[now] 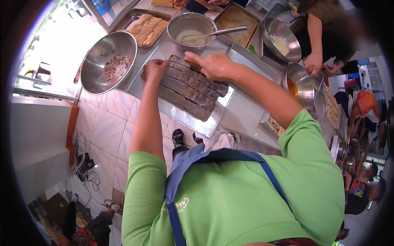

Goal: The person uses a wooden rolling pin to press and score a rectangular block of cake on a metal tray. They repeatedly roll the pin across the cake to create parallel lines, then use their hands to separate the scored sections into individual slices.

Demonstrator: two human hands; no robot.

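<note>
A dark purplish-grey slab of cake [187,89], cut lengthwise into several strips, lies on a shiny metal tray [141,89]. My left hand [155,70] rests at the slab's left end, thumb and fingertips together at the cake's edge. My right hand [217,66] grips a knife by its wooden handle [193,62], index finger stretched along it, over the slab's far side. Most of the blade is hidden by the hand and the cake. Beyond the slab stands a steel bowl [192,18] of pale liquid with a wire whisk [215,33] leaning in it.
A steel bowl of coloured sprinkles [109,63] overhangs the table's left edge. Behind are a tray of cut pale cake [147,27] and a browned, shallow baking tray [238,23]. To the right are steel bowls [281,41] and a co-worker's hands [314,63].
</note>
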